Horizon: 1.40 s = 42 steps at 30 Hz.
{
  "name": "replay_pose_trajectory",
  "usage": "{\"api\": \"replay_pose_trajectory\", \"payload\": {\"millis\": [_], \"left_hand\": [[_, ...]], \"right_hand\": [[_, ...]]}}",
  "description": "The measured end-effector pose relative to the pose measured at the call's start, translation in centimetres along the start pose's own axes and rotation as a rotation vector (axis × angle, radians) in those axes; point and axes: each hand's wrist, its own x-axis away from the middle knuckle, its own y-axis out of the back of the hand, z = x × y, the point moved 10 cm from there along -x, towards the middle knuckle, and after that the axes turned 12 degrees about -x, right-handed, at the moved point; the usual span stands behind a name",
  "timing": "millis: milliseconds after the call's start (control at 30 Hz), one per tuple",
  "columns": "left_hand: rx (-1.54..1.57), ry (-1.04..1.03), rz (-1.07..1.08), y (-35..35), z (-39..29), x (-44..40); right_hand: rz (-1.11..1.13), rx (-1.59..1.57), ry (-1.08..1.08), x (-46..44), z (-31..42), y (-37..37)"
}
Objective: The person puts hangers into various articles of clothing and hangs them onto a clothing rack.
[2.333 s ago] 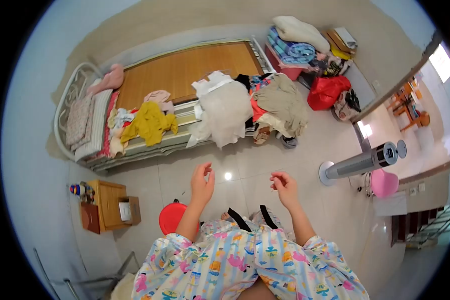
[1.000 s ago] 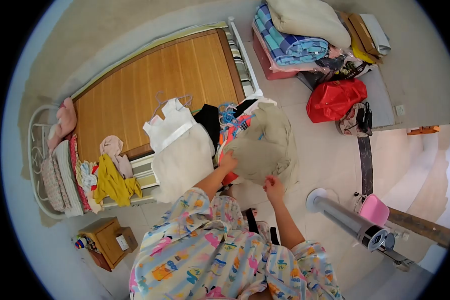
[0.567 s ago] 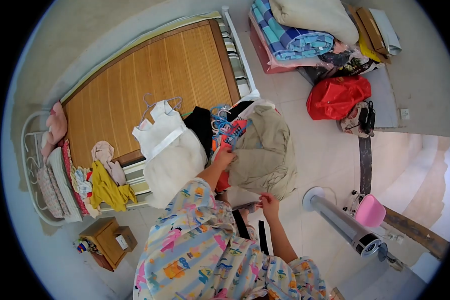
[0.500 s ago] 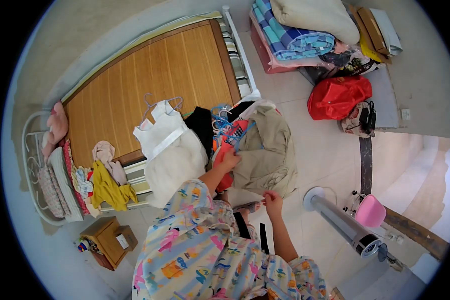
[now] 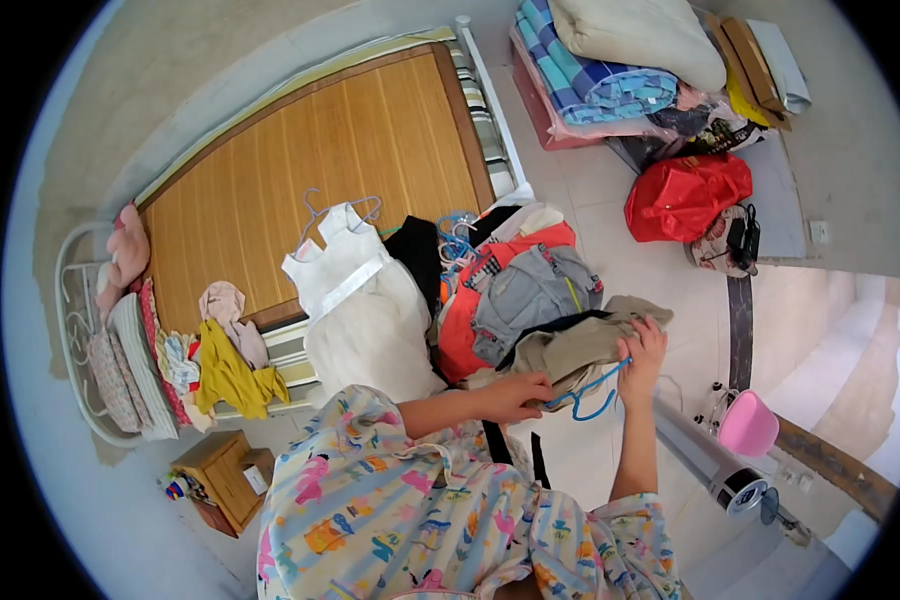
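My right hand (image 5: 645, 350) is closed around the end of a blue clothes hanger (image 5: 598, 408) and the edge of a khaki garment (image 5: 570, 348). My left hand (image 5: 515, 397) has its fingers bent at the garment's near edge, beside the hanger's other end; its grip is partly hidden. Behind them lies a grey item (image 5: 525, 305) with a yellow-green zip, a bag or a jacket, on top of red-orange cloth (image 5: 457, 345). A white dress (image 5: 355, 300) on a lilac hanger lies to the left, next to a black garment (image 5: 415, 255).
A bed with a wooden board (image 5: 320, 160) stands ahead. Yellow clothing (image 5: 230, 370) lies at its left corner. On the right are a tower fan (image 5: 705, 465), a pink chair seat (image 5: 748, 424) and a red bag (image 5: 685, 195). A small wooden cabinet (image 5: 220, 480) stands at lower left.
The khaki garment has come off the pile toward me and the right, uncovering the grey item. My left hand has left the red-orange cloth. My right hand has risen, now with the blue hanger.
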Motion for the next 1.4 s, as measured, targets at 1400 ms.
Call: {"api": "replay_pose_trajectory", "payload": {"millis": [1400], "left_hand": [[0.113,0.527,-0.953,-4.5,-4.7,13.4]], "right_hand": [[-0.560,-0.079,-0.401,28.7,-8.3,23.8]]}}
